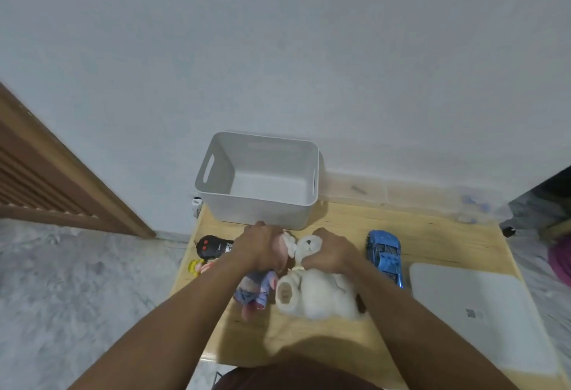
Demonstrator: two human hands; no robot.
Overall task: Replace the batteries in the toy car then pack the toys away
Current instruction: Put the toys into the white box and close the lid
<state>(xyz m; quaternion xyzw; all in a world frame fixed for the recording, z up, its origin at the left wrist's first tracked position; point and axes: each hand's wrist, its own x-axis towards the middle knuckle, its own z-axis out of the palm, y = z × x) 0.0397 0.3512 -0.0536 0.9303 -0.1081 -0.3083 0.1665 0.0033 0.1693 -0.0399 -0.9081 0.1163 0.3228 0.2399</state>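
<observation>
Left hand [262, 246] grips pink doll [258, 284]; right hand [332, 253] grips white teddy [315, 292]; grey bin [259, 201] behind, nothing inside.

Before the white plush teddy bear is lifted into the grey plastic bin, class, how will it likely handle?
The white plush teddy bear is probably soft and floppy: the right hand grips it near the neck, so body and legs may dangle. It looks light for its bulk. Its fuzzy fabric seems unlikely to slip, and it should fit the grey plastic bin.
</observation>
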